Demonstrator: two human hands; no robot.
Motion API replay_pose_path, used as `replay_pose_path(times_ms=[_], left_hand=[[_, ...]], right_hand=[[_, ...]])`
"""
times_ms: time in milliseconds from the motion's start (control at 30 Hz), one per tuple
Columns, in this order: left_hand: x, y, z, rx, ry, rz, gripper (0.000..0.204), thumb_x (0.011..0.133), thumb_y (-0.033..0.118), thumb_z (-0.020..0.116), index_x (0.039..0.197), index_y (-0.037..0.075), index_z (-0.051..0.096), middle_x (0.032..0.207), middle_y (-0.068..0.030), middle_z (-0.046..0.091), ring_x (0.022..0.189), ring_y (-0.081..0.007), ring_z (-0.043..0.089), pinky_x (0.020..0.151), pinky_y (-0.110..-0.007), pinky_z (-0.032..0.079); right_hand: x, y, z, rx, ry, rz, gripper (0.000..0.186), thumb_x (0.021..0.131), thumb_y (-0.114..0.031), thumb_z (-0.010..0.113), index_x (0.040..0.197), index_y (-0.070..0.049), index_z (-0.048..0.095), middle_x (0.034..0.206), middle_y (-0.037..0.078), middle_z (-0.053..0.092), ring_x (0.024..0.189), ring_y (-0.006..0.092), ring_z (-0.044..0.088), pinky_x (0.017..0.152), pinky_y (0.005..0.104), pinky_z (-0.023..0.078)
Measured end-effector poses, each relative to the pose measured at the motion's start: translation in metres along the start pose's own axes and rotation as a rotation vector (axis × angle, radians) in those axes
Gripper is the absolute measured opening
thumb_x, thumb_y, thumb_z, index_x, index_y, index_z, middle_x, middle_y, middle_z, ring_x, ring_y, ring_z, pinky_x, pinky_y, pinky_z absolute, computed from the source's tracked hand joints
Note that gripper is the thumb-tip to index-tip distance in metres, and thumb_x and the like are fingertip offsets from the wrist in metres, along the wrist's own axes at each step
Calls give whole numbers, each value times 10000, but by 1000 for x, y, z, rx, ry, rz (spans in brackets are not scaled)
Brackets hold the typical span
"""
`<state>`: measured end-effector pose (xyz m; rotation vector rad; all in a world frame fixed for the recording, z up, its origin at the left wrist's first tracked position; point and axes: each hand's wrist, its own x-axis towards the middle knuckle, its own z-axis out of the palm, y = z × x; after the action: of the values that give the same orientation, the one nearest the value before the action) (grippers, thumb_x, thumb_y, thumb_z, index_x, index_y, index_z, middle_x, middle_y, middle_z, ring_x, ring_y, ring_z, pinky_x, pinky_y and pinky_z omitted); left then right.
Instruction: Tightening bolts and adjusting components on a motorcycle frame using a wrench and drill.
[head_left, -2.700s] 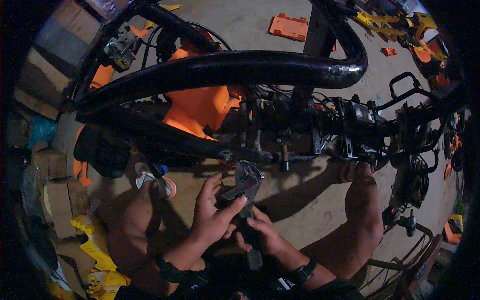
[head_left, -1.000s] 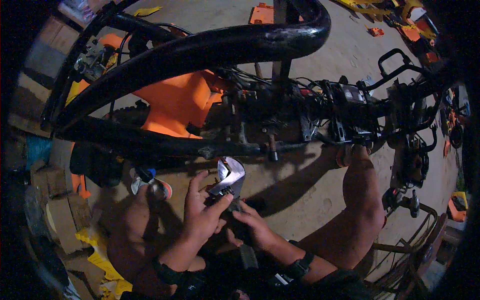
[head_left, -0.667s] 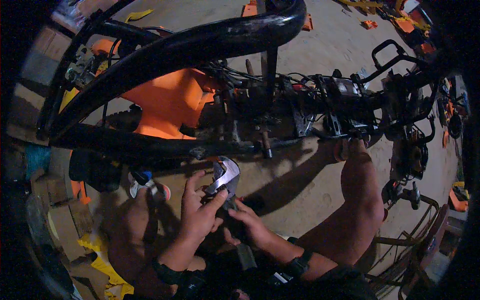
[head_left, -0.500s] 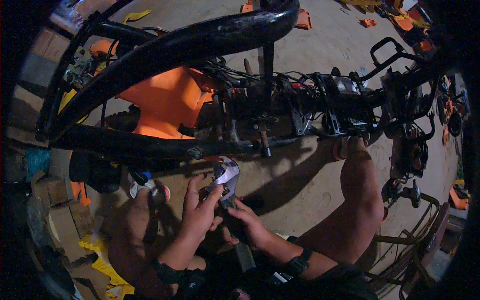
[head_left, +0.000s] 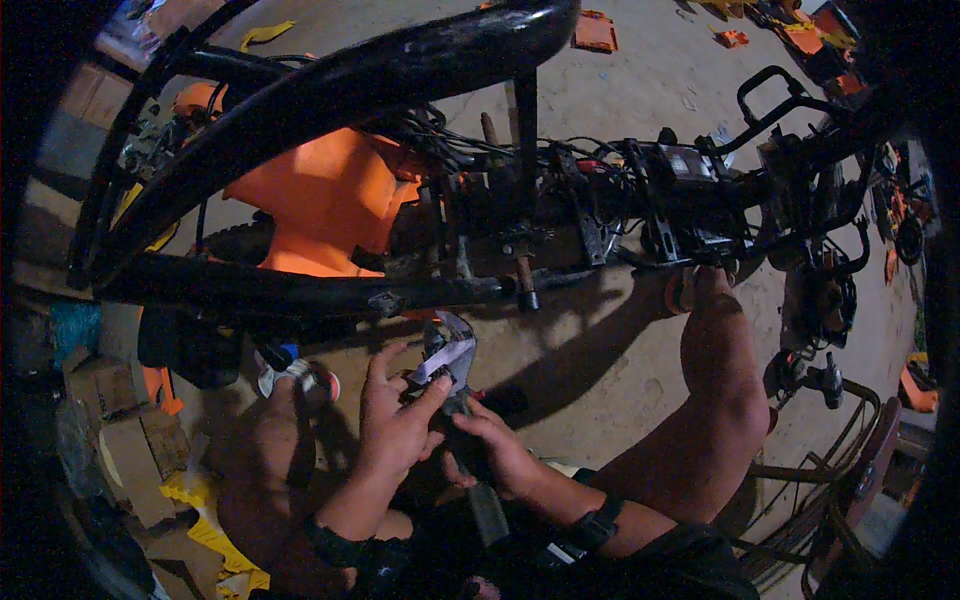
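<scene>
My left hand (head_left: 395,425) is closed on the head of a large adjustable wrench (head_left: 450,350), thumb at its adjusting screw and index finger raised beside the jaws. Just below, my right hand (head_left: 500,455) is wrapped round the wrench's dark handle, whose end points down toward my body. Above the jaws runs the lower black tube (head_left: 250,285) of a vehicle frame, with a short bolt-like rod (head_left: 525,280) hanging at it. A bent orange panel (head_left: 320,200) sits inside the frame, beside cables and black brackets (head_left: 590,230).
My legs (head_left: 730,390) are spread on the concrete floor (head_left: 620,390). Cardboard pieces (head_left: 130,460) and yellow parts (head_left: 200,520) lie at left. A thin metal tube frame (head_left: 840,480) stands at right. An orange plate (head_left: 595,32) and other scattered parts lie beyond the frame.
The view has shifted, so the vehicle frame sits higher and further left. My hands, still on the wrench, have moved slightly left in the picture; the jaws are turned a little differently.
</scene>
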<state>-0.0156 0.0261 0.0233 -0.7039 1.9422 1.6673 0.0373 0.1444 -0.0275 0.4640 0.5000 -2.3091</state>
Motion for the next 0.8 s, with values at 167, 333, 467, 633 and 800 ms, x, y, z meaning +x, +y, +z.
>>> replay_pose_path(times_ms=[167, 333, 467, 633, 800], left_hand=[[0, 5, 0, -41, -2, -80, 505, 847, 108, 619, 1275, 173, 358, 1140, -67, 520, 776, -145, 558, 344, -194, 340], [-1, 1, -4, -55, -42, -62, 494, 854, 132, 615, 1277, 174, 363, 1117, -73, 527, 767, -145, 554, 340, -194, 340], [0, 1, 0, -18, -5, -10, 490, 860, 149, 611, 1281, 173, 362, 1070, -81, 547, 713, -139, 550, 339, -196, 340], [3, 0, -3, -83, 1, -75, 581, 840, 102, 629, 1307, 128, 284, 997, -119, 550, 573, -120, 508, 309, -229, 309], [0, -5, -3, -21, -41, 38, 533, 847, 132, 624, 1295, 174, 339, 1027, -88, 563, 668, -135, 560, 323, -198, 337]], right_hand=[[0, -1, 0, -11, -11, 4, 409, 916, -281, 456, 1283, -137, 348, 840, 113, 627, 491, 143, 535, 371, 242, 397], [0, 0, 0, -4, -5, 9, 430, 909, -276, 469, 1299, -147, 338, 836, 109, 625, 489, 142, 530, 370, 244, 394], [0, -1, -1, 4, -4, 9, 442, 905, -276, 479, 1301, -145, 331, 835, 104, 620, 492, 144, 534, 360, 242, 383], [2, 5, -3, -5, -11, 15, 458, 903, -275, 483, 1307, -137, 316, 842, 103, 618, 486, 151, 538, 345, 246, 377], [2, 6, -5, 14, -25, -1, 458, 906, -276, 477, 1307, -126, 313, 836, 109, 620, 440, 156, 522, 335, 245, 378]])
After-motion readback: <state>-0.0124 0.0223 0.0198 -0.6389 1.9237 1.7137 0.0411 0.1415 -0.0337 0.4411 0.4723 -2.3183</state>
